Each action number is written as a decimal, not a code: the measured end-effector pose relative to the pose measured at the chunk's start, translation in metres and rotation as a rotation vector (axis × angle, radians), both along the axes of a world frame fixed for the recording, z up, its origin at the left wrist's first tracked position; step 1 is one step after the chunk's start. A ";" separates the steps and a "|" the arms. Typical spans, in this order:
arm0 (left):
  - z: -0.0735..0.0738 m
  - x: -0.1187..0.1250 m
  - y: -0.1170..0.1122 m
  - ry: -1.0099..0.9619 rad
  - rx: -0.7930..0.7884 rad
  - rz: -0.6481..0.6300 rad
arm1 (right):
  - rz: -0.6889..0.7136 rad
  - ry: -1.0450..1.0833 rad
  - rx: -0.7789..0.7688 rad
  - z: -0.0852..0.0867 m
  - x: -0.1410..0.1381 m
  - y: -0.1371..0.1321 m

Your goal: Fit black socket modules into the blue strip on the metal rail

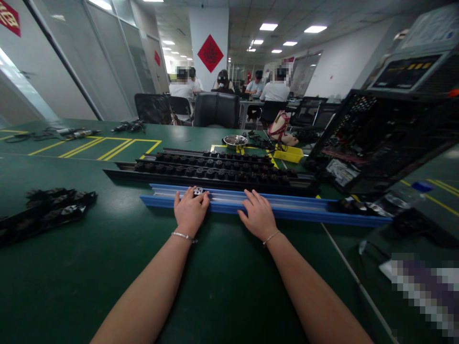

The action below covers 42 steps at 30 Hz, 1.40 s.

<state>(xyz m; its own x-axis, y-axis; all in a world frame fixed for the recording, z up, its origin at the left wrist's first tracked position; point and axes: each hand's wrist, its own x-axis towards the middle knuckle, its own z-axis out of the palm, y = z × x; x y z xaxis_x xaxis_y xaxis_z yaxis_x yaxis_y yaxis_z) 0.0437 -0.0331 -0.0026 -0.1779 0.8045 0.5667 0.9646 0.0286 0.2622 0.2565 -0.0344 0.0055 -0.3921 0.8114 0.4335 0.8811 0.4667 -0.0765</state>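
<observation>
Left hand: the left hand (191, 210) lies palm down on the surface, fingers curled forward onto the rail, fingertips closed around a fan. A thin bracelet sits at the wrist.
Right hand: the right hand (257, 215) lies palm down and grasps nothing. Its fingers are loosely spread, and the tips rest on the near lip of the rail. It has a thin bracelet too.
Fan: the fan (198, 191) is small and dark with a pale hub. It sits in the rail's channel at the left hand's fingertips, near the rail's left end.
Rail: the blue rail (297, 210) is long and lies across the middle of the surface, roughly parallel to the near edge. Both hands touch its left half, near each other. More dark fans sit at its right end.
Black trays: the black trays (215, 169) lie just behind the rail, towards the far edge, in long rows filled with small fans.
Loose pile: a heap of black fans (46, 208) lies near the left edge, well apart from the hands.
Bowl: a metal bowl (234, 140) stands behind the trays, near the far edge.
Box: a yellow box (289, 154) sits to the right of the bowl.
Case: an open computer case (376, 138) stands towards the right edge, tilted.
Tools: tools (71, 133) with cables lie near the far left corner.
Surface: the surface (107, 267) is green, with yellow lines marked on its far part.
Background: seated people and black chairs, beyond the far edge.
</observation>
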 end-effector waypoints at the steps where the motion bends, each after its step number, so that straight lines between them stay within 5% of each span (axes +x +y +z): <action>1: 0.000 -0.001 0.000 0.001 0.003 0.004 | 0.001 0.001 0.000 0.000 0.000 0.000; 42: -0.003 -0.036 0.007 -0.137 0.016 0.195 | 0.002 -0.013 0.010 -0.002 0.000 0.001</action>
